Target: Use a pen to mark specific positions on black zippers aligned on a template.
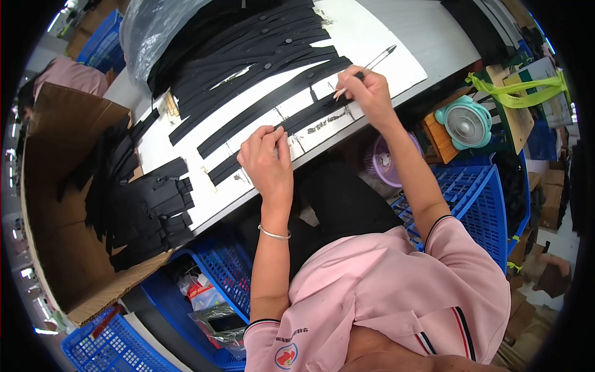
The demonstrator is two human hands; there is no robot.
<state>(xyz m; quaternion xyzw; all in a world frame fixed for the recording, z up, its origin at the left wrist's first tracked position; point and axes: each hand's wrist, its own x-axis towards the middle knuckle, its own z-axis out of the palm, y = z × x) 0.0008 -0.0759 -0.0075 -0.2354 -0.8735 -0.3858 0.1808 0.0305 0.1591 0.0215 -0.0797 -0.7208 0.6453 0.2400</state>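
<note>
A black fabric strip (pixel 307 118) lies slantwise along the near edge of a white board (pixel 396 46) that has dark pen marks on it. My left hand (pixel 266 155) presses on this strip with its fingers bent together. Farther right, my right hand (pixel 367 93) is closed around a pen (pixel 383 54); one end sticks up past the knuckles, and a pale tip shows by the fingertips, close to the strip's right end. Just beyond, another black strip (pixel 248 118) runs alongside. Many more black strips (pixel 248 74) lie spread across the board's far side.
At the left, a cardboard box (pixel 59 155) holds bundled black strips. A clear plastic bag (pixel 152 37) covers the far-left pile. Blue baskets (pixel 474 198) flank my lap. A turquoise fan (pixel 466 122) and purple basket (pixel 387 158) are at the right.
</note>
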